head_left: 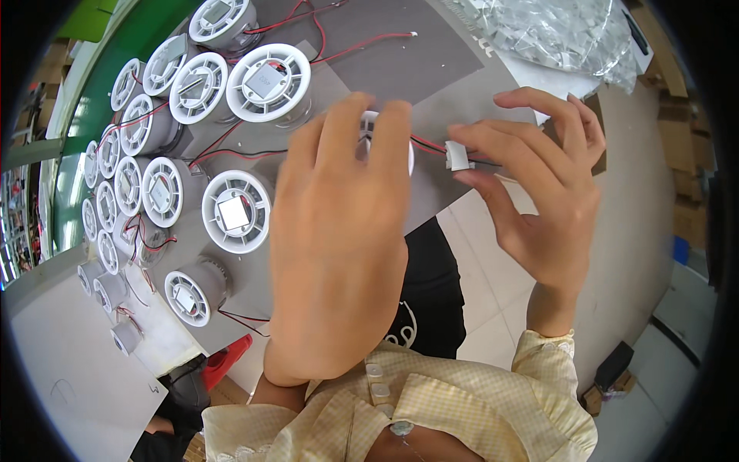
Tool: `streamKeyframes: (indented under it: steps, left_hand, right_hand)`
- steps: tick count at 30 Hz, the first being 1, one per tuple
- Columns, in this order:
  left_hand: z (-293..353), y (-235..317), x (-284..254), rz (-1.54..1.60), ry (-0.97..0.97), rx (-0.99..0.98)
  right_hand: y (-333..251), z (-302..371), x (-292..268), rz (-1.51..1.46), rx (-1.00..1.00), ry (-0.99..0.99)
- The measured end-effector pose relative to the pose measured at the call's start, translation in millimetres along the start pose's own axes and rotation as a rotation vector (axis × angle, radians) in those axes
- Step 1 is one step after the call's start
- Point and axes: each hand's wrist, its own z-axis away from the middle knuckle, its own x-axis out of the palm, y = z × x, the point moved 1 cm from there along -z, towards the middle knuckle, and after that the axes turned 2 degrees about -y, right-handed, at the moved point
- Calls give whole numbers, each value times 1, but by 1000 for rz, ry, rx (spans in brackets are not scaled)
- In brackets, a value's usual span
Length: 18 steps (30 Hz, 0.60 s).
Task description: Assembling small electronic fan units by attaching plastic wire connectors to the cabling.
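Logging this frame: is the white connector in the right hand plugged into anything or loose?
Loose, as far as shows: the connector sits pinched between the right hand's thumb and fingers, red and black wires running toward the left hand.

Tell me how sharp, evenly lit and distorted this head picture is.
Head view: strong fisheye, with a black rim and the grey table edge bent; even light, soft shadows only; the left hand is close to the lens and slightly blurred, hiding most of the white round part; the right hand and its small white connector read sharper; the clear plastic bag shows glare.
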Motion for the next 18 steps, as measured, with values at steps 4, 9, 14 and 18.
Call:
streamKeyframes:
  steps: [4, 9, 14, 18]
  left_hand:
    - [-2, -3, 2, 200, -39, 82]
    - [-3, -9, 4, 304, -38, 175]
    - [0, -10, -1, 306, -103, 76]
    - [-2, -21, 1, 426, -126, 136]
  right_hand:
    - [-3, 1, 8, 53, -53, 78]
    - [0, 5, 12, -5, 8, 82]
    - [7, 9, 25, -248, 33, 38]
    - [14, 9, 27, -348, -17, 90]
